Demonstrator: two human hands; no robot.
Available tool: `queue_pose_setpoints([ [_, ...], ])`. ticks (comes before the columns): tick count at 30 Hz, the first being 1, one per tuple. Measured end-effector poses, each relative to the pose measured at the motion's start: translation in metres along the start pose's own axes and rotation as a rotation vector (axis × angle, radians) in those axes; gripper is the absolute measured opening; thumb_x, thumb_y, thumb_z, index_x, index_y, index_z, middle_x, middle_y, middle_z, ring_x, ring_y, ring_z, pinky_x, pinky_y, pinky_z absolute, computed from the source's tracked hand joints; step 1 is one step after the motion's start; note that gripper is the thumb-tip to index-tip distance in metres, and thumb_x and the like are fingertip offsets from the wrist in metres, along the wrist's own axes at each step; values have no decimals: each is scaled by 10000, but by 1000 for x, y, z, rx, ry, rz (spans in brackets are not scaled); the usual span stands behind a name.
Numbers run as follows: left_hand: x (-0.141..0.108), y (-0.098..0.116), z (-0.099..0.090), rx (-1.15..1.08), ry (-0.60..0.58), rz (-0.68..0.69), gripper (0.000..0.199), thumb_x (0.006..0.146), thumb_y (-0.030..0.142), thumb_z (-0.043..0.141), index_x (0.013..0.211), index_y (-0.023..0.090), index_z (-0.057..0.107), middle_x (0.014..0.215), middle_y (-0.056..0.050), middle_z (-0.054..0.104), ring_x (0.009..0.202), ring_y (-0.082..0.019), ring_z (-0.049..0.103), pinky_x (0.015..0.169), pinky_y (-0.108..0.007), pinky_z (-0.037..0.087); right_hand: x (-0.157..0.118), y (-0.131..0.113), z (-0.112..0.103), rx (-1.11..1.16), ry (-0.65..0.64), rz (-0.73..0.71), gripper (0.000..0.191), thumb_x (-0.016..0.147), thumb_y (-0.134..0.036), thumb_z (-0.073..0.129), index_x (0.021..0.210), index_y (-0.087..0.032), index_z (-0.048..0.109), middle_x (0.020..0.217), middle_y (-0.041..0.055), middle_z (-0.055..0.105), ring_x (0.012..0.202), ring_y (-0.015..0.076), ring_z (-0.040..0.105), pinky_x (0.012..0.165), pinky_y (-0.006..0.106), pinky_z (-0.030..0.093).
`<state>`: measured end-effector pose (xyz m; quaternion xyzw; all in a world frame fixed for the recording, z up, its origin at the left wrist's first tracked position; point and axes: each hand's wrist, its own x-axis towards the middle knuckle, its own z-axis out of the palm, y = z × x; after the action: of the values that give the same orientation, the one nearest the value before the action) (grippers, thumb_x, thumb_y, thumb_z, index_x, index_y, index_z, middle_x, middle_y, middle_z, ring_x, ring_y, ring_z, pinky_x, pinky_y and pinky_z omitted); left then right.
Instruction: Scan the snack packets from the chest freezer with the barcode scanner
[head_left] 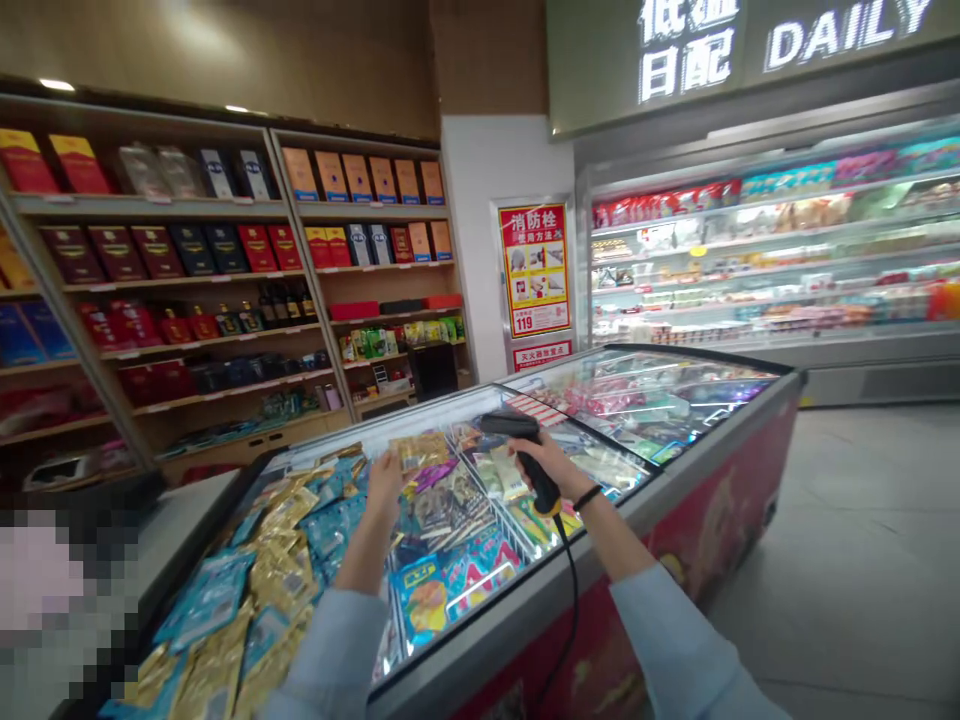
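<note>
My right hand (551, 462) is wrapped round the grip of a black handheld barcode scanner (511, 427), its head pointing left above the chest freezer (480, 665). From the grip's yellow-trimmed base hangs a dark cable. To the left, my left hand (385, 482) pinches a gold packet (421, 452) by its near edge, held up in front of the scanner. Beneath both hands lies the freezer's glass, with colourful frozen packs (457, 590) showing through. Gold and blue packets (281, 560) lie in a loose heap beside my left forearm.
Shelves (180, 205) of boxes and bottles line the left wall. A lit refrigerated display (772, 260) stands at the back right. The freezer runs away to the right, beside the tiled floor (855, 540). A blurred-out patch covers the lower left.
</note>
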<state>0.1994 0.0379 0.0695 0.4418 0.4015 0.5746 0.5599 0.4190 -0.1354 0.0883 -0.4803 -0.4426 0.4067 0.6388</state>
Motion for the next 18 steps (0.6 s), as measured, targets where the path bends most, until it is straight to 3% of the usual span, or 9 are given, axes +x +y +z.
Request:
queue_pose_setpoints([
  [4, -24, -35, 65, -44, -122, -98, 205, 930, 134, 460, 781, 155, 599, 865, -65, 708, 911, -206, 707, 914, -442, 566, -4, 5, -65, 106, 168, 0, 263, 728, -400, 697, 723, -173, 565, 466, -36, 533, 356, 98, 470, 340, 209, 388],
  [7, -36, -69, 93, -65, -187, -111, 167, 938, 215, 500, 845, 162, 628, 969, -96, 721, 977, -227, 700, 939, -460, 553, -6, 19, -105, 242, 280, 26, 251, 727, -374, 695, 696, -179, 540, 458, -37, 517, 359, 91, 458, 348, 199, 385],
  [9, -40, -88, 106, -75, -242, -111, 174, 945, 259, 503, 995, 172, 645, 1034, -103, 720, 1030, -231, 689, 962, -462, 541, -5, 32, -123, 359, 302, 51, 250, 730, -372, 689, 689, -182, 531, 463, -43, 499, 365, 82, 443, 355, 191, 380],
  [12, -43, -107, 118, -75, -310, -154, 331, 946, 217, 483, 1267, 205, 561, 1140, -106, 702, 1090, -214, 671, 1021, -441, 501, -3, 53, -134, 525, 294, 80, 246, 737, -377, 683, 697, -186, 534, 478, -53, 471, 372, 74, 413, 353, 185, 367],
  [15, -42, -119, 122, -20, -389, -217, 525, 903, 193, 551, 1414, 249, 444, 1284, -122, 641, 1187, -220, 620, 1103, -445, 410, -1, 70, -135, 634, 304, 105, 249, 743, -384, 684, 703, -183, 543, 483, -58, 441, 379, 67, 385, 351, 174, 350],
  [18, -44, -129, 121, 105, -487, -204, 618, 851, 282, 641, 1436, 256, 442, 1484, -147, 463, 1384, -273, 419, 1166, -485, 276, -2, 78, -133, 689, 327, 124, 242, 744, -377, 682, 709, -177, 551, 497, -57, 421, 390, 61, 373, 356, 168, 349],
])
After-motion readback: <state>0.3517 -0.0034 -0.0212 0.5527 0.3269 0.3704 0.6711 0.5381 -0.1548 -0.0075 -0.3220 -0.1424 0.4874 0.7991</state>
